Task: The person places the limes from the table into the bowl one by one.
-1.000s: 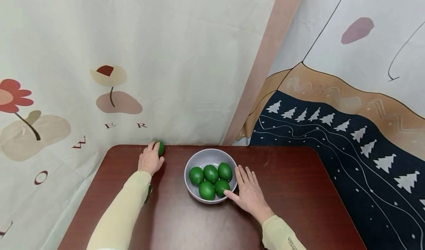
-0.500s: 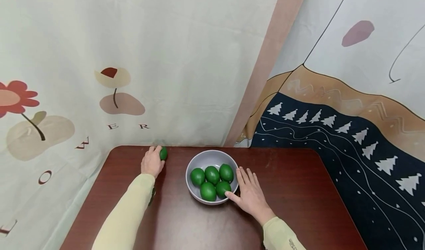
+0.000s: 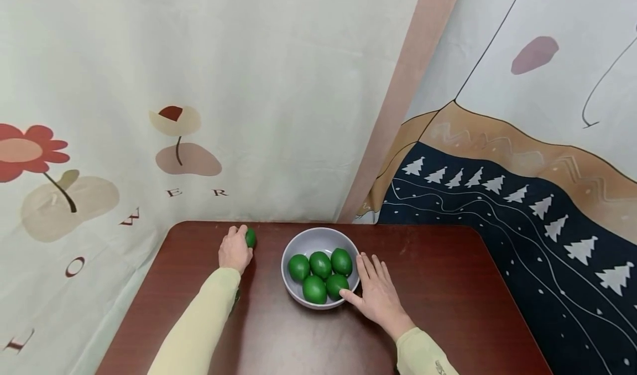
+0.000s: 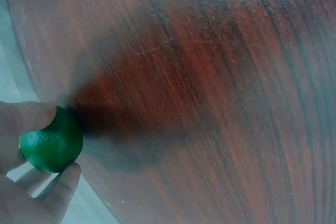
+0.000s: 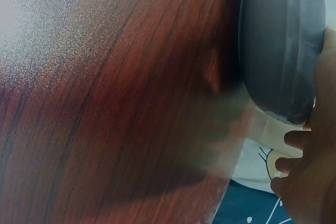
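Observation:
My left hand [image 3: 235, 250] is at the back left of the table, its fingers and thumb curled round a green lime [image 3: 251, 238]. In the left wrist view the thumb lies over the top of the lime [image 4: 52, 142] and the fingers are below it. To the right stands a grey bowl [image 3: 318, 235] with several green limes [image 3: 314, 290] in it. Against the bowl's right side rests my right hand [image 3: 378, 295], fingers straight, thumb over the rim. The right wrist view shows the bowl's outer wall [image 5: 283, 40] beside the fingers.
The brown wooden table [image 3: 428, 286] ends at a pale printed curtain [image 3: 278, 115] behind it. A dark cloth with white trees [image 3: 478, 209] hangs at the right. Something dark green [image 3: 236, 299] peeks out beside the left sleeve.
My left hand has drawn back a little from the table's far edge and moved right, bringing the lime along. My right hand has stayed at the bowl. The head view has shifted slightly.

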A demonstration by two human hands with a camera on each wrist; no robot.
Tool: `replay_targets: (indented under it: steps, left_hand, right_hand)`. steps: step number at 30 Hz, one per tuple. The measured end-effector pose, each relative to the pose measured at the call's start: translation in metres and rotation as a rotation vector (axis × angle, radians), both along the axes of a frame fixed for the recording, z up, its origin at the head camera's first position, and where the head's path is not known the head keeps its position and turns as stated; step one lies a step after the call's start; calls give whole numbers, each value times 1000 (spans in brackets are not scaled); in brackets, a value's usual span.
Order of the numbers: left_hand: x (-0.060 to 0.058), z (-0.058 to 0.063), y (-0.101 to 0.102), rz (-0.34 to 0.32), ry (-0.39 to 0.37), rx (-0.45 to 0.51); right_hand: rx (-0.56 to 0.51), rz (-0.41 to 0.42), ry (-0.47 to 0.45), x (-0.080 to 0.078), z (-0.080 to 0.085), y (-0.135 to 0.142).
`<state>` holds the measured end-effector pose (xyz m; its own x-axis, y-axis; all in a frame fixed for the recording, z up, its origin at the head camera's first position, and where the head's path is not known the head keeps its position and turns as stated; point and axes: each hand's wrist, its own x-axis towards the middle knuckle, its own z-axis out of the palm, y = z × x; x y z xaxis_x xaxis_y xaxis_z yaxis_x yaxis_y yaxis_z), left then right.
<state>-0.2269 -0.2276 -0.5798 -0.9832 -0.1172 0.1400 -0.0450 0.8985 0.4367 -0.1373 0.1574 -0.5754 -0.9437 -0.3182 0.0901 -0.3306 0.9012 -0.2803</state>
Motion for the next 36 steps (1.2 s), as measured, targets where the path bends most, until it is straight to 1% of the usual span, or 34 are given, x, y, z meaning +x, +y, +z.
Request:
replay_targets:
  steps: [8, 14, 25, 30, 36]
  left_hand:
    - [4, -1, 1, 2, -6, 18]
    - [7, 0, 1, 1, 13, 29]
    - [13, 0, 7, 18, -2, 47]
    - [16, -1, 8, 13, -1, 52]
    - [19, 0, 10, 7, 10, 51]
  right_hand:
    - [-1, -5, -1, 0, 1, -1]
    - [-7, -4, -2, 0, 0, -1]
    - [-6, -6, -19, 1, 0, -1]
    - [-8, -4, -17, 2, 0, -1]
    - [-6, -5, -18, 2, 1, 0]
